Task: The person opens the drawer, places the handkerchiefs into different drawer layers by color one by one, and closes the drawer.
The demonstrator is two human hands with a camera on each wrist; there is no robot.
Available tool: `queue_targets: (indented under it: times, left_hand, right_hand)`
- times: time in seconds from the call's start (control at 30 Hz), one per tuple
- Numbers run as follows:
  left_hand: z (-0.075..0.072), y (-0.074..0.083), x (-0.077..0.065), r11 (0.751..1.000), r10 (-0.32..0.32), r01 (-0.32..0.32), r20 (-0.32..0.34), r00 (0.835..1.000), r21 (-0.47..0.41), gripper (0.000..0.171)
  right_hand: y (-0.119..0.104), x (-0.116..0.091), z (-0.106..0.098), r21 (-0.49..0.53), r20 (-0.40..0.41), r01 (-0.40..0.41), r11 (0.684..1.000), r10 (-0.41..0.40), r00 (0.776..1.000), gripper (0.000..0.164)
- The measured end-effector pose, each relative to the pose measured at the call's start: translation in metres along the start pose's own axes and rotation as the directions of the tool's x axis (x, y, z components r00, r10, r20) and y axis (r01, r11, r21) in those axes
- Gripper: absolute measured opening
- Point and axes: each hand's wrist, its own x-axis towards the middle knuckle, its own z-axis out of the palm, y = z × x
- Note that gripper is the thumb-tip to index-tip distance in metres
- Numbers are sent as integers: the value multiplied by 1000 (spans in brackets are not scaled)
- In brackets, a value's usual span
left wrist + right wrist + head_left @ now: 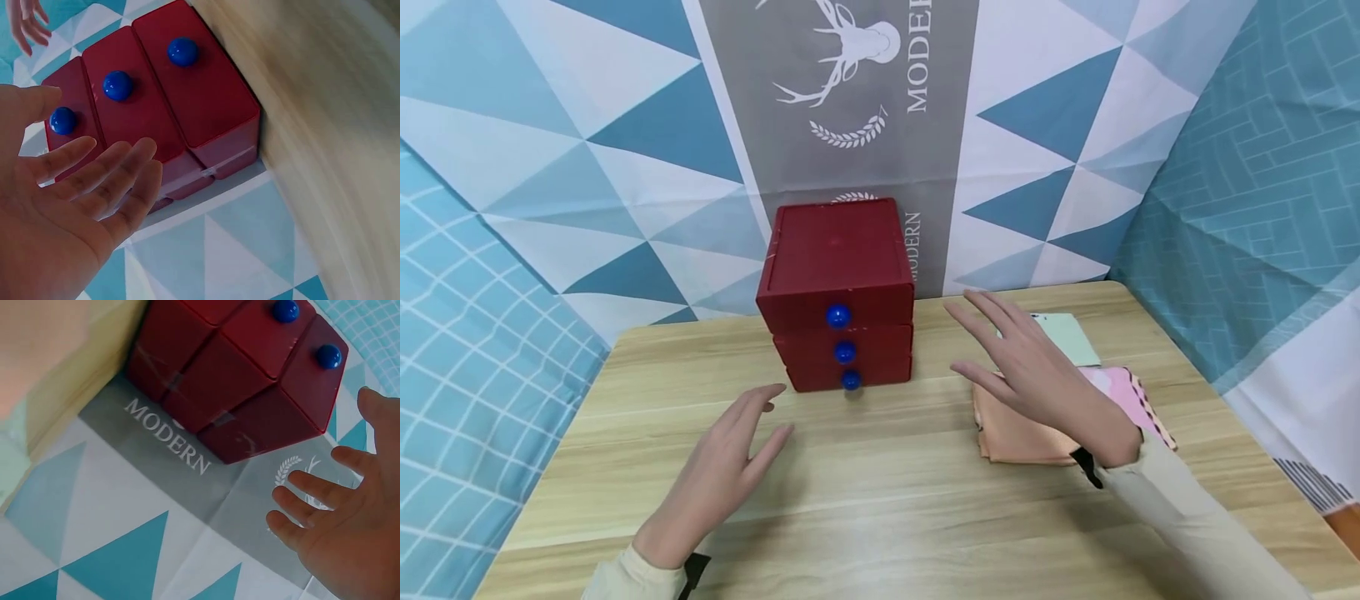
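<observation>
Fingers [125,172] of left hand [718,467] and right hand [1037,368] apart, boxy red drawers [880,312], round shiny blue knobs [845,352], wood-grained table [880,500]

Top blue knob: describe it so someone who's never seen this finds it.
Toward the back of the wooden table, before the patterned backdrop, stands a red three-tier drawer unit. Three round blue knobs run down its front, one per tier. The top knob has none above it and both others below.
</observation>
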Motion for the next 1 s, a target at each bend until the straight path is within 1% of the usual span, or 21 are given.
queue_targets:
  times: [0.1, 0.33, 0.57, 0.73, 0.8, 0.87, 1.0]
  left_hand:
    - [0, 1, 7, 1000, -6, 6, 12, 1000, -13, 50]
    - [2, 3, 25, 998, 14, -14, 12, 1000, -64, 44]
    - [4, 6, 41, 996, 31, -30, 8, 999, -87, 48]
    - [5, 9, 53, 993, 41, -41, -3, 999, -112, 47]
    - [7, 9, 58, 991, 48, -48, -1, 999, -126, 46]
    - [10, 10, 62, 989, 52, -51, 5, 999, -138, 46]
    - [12, 10, 69, 985, 46, -44, 8, 999, -166, 45]
  right_hand:
    - [-1, 15, -1, 14, 2, -2, 1000, 1, 1000, 75]
    - [-1, 48, 2, 21, 25, 11, 1000, -12, 1000, 72]
    - [-1, 70, 11, 53, 29, 26, 998, -28, 999, 71]
    - [-1, 84, 14, 64, 36, 42, 997, -45, 998, 60]
    - [-1, 88, 15, 86, 45, 36, 996, -40, 998, 54]
    - [0, 90, 15, 133, 46, 15, 991, -22, 999, 50]
    - [1, 97, 18, 282, 10, -21, 959, 19, 1000, 45]
